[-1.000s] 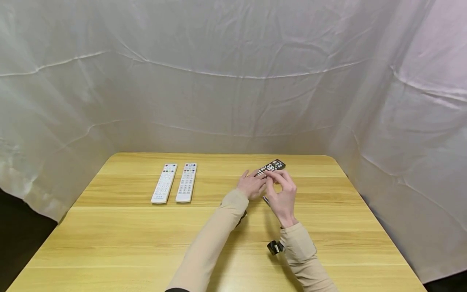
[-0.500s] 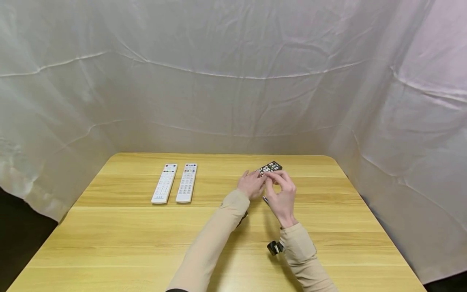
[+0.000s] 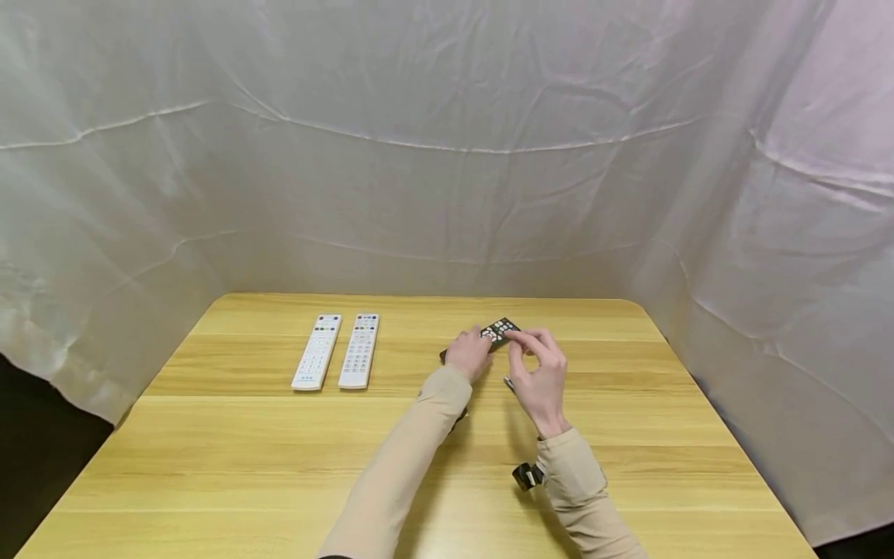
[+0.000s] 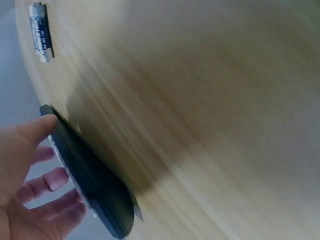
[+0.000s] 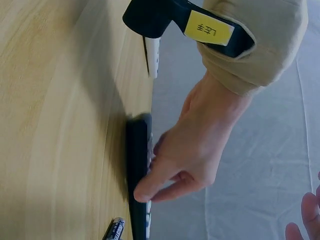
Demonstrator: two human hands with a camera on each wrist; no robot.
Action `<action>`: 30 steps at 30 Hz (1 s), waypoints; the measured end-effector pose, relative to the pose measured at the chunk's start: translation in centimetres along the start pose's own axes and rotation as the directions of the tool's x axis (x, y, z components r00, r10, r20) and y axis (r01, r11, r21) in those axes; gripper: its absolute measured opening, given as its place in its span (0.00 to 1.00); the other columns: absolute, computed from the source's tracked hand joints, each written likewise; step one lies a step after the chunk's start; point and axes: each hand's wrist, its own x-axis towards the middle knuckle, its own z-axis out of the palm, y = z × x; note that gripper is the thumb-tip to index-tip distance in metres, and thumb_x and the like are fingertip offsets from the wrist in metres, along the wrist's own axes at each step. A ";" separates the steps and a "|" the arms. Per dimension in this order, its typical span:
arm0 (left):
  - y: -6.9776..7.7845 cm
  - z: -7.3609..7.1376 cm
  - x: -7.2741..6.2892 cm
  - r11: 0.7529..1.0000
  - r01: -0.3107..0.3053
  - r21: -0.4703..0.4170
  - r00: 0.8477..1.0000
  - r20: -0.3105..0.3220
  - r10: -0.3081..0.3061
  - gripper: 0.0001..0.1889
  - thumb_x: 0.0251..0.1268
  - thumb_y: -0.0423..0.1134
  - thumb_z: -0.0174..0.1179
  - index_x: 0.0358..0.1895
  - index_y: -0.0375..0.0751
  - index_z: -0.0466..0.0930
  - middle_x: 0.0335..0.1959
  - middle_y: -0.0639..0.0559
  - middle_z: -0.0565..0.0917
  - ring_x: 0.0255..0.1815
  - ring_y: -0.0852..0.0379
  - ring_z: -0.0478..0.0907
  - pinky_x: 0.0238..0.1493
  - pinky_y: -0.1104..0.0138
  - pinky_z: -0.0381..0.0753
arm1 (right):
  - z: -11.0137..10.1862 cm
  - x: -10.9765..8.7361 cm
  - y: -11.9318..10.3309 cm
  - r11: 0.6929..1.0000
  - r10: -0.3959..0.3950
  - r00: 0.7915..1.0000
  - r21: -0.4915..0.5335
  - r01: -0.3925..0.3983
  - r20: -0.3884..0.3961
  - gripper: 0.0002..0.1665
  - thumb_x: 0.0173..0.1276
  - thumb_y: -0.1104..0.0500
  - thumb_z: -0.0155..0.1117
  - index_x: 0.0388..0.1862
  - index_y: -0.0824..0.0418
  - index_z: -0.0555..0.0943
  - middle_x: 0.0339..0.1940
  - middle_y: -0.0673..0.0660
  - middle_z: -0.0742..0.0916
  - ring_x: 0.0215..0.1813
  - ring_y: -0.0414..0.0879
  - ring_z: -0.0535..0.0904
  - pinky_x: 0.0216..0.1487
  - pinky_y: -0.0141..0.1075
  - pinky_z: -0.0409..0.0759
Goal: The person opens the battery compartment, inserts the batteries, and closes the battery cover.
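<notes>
In the head view, a black remote control [image 3: 499,332] with light buttons is gripped by my left hand [image 3: 466,353], its left end showing past the fingers. The left wrist view shows my thumb on one long edge of the remote control [image 4: 92,175] and the fingers along the other side. My right hand [image 3: 541,380] hovers by the remote's right end, fingers loosely bent, nothing visible between them. In the right wrist view its fingertips [image 5: 309,212] appear apart from the remote. A battery [image 4: 41,32] lies on the table, partly behind my right hand in the head view.
Two white remote controls, a left one [image 3: 317,352] and a right one [image 3: 359,351], lie side by side on the wooden table [image 3: 244,450]. Grey cloth [image 3: 447,194] hangs behind the table and on both sides.
The black remote control has moved left, away from the right hand, and its left end now shows. My left hand has shifted slightly left with it. The right hand stays put.
</notes>
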 end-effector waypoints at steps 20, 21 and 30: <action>-2.0 -0.2 -1.8 0.995 0.020 0.095 0.981 -0.193 -0.001 0.06 0.57 0.31 0.67 0.37 0.43 0.87 0.35 0.47 0.89 0.37 0.49 0.87 0.32 0.61 0.90 | 0.0 0.0 0.4 0.999 -0.035 0.999 0.004 0.035 0.006 0.11 0.58 0.79 0.64 0.35 0.70 0.88 0.32 0.64 0.87 0.31 0.52 0.80 0.34 0.31 0.80; -2.1 -0.3 -1.9 0.996 0.023 0.088 0.982 -0.188 -0.007 0.07 0.56 0.30 0.67 0.38 0.42 0.87 0.36 0.46 0.89 0.38 0.49 0.87 0.32 0.61 0.90 | 0.0 0.0 0.4 0.999 -0.037 0.999 0.006 0.037 0.005 0.11 0.58 0.79 0.64 0.35 0.69 0.89 0.32 0.64 0.87 0.31 0.52 0.79 0.34 0.31 0.80; -3.0 -1.1 -2.3 0.987 0.101 0.123 0.991 -0.102 -0.089 0.11 0.56 0.31 0.69 0.43 0.43 0.87 0.40 0.48 0.90 0.40 0.49 0.87 0.33 0.61 0.89 | 0.0 0.2 -1.0 0.999 -0.038 0.999 -0.004 0.038 0.002 0.12 0.56 0.82 0.61 0.33 0.74 0.87 0.30 0.67 0.85 0.30 0.55 0.79 0.32 0.35 0.79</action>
